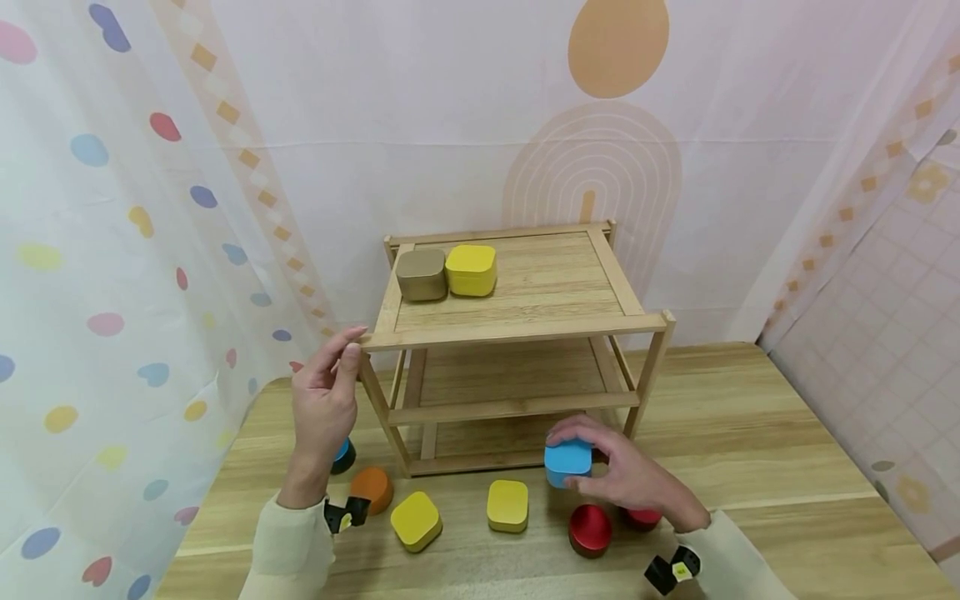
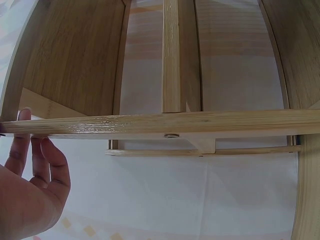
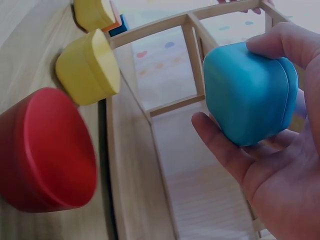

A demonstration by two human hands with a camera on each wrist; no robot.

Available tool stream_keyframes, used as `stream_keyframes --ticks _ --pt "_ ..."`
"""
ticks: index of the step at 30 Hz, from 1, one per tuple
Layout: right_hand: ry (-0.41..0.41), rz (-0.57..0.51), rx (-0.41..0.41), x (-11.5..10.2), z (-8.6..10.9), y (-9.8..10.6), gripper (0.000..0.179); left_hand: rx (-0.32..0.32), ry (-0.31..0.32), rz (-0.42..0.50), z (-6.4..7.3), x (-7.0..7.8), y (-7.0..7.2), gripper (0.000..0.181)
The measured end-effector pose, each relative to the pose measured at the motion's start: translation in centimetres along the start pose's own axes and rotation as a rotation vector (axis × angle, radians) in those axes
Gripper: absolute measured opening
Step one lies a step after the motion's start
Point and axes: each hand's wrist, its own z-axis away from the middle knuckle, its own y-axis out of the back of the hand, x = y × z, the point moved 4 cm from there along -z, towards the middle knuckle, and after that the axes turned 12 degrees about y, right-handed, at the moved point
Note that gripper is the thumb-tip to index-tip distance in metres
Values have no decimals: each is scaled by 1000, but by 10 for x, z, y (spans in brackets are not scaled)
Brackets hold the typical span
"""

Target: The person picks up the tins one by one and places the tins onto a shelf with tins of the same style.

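Observation:
My right hand (image 1: 630,471) grips a blue rounded-square tin (image 1: 567,463) in front of the wooden shelf's lower right. In the right wrist view the thumb and fingers hold the sides of this blue tin (image 3: 240,95), raised off the table. At the top left front corner of the three-tier wooden shelf (image 1: 547,279) is my left hand (image 1: 324,408), its thumb and fingers pinching the rail. The left wrist view has the hand (image 2: 37,187) with fingers on both sides of the rail (image 2: 135,125). On the top board, a gold tin (image 1: 422,276) stands beside a yellow tin (image 1: 471,271).
Along the table (image 1: 750,450) before the shelf are two yellow tins, one left (image 1: 416,522) and one middle (image 1: 507,506), an orange round tin (image 1: 372,488), a red round tin (image 1: 590,531) and another red tin (image 1: 642,518) partly hidden. A blue-topped tin (image 1: 343,456) sits behind my left wrist.

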Motion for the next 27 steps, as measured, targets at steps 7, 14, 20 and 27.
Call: stream_keyframes --ticks 7,14,20,27 --pt "96 10 -13 -13 -8 5 42 4 4 -15 1 0 0 25" --pt "85 19 -31 -28 -15 11 43 1 5 6 0 0 1 25" --pt "85 33 -46 -37 -21 17 42 1 -1 7 0 -1 1 24" --pt "117 72 -73 -47 -30 25 43 2 -4 1 0 -1 0 24"
